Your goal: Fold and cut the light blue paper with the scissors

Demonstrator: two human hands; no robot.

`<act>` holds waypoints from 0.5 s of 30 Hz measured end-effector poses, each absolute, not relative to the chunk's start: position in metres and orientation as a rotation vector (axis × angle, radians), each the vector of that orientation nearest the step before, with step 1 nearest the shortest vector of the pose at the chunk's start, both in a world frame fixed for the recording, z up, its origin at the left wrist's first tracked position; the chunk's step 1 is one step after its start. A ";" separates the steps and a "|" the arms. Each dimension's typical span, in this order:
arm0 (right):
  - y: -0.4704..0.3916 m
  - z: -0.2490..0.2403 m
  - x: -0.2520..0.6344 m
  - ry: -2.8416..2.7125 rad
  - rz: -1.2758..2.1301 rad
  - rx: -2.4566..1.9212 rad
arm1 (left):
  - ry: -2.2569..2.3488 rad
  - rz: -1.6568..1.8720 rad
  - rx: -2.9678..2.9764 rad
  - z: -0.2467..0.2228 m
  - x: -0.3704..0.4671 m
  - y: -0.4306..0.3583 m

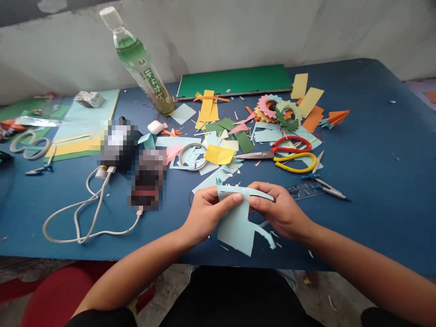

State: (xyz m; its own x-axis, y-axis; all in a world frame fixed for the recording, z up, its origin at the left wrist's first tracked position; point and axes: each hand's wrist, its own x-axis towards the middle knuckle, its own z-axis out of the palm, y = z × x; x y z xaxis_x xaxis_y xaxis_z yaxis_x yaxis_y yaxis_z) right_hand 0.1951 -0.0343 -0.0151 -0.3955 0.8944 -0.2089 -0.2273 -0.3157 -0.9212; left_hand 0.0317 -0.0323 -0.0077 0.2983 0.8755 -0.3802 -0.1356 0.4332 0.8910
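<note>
A piece of light blue paper (pixel 235 225) is held up between both hands near the table's front edge. My left hand (pixel 207 211) pinches its upper left part, thumb on the front face. With thumb and fingers, my right hand (pixel 277 206) grips the upper right part, where a strip stands apart from the sheet. A narrow torn strip hangs from the sheet's right side. Just beyond the hands lie scissors (pixel 265 155) with one red and one yellow handle loop. A folded yellow paper (pixel 219 155) touches the blade tips.
Paper scraps and a tape roll (pixel 193 156) lie mid-table. A green-labelled bottle (pixel 141 68) stands at back left. A phone (pixel 148 179) with a white cable (pixel 98 234) is left. Compasses (pixel 329 188) and a clear ruler (pixel 303 190) lie right. Folded paper rings (pixel 279 111) sit behind.
</note>
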 end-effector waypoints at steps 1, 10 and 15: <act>-0.034 -0.015 0.195 -1.108 1.794 -0.992 | 1.051 0.828 0.887 -0.009 0.032 -0.032; -0.032 -0.011 0.197 -1.195 1.619 -1.181 | 1.084 0.791 0.947 -0.013 0.032 -0.028; -0.033 -0.012 0.192 -1.236 1.666 -1.145 | 1.103 0.783 0.942 -0.017 0.033 -0.029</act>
State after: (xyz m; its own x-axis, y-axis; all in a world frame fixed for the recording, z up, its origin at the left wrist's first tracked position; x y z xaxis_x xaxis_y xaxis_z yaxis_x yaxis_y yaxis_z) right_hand 0.1920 -0.0326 -0.0117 -0.3156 0.9231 -0.2197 -0.0577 -0.2497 -0.9666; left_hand 0.0333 -0.0291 -0.0170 0.2742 0.8857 -0.3745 -0.0617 0.4049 0.9123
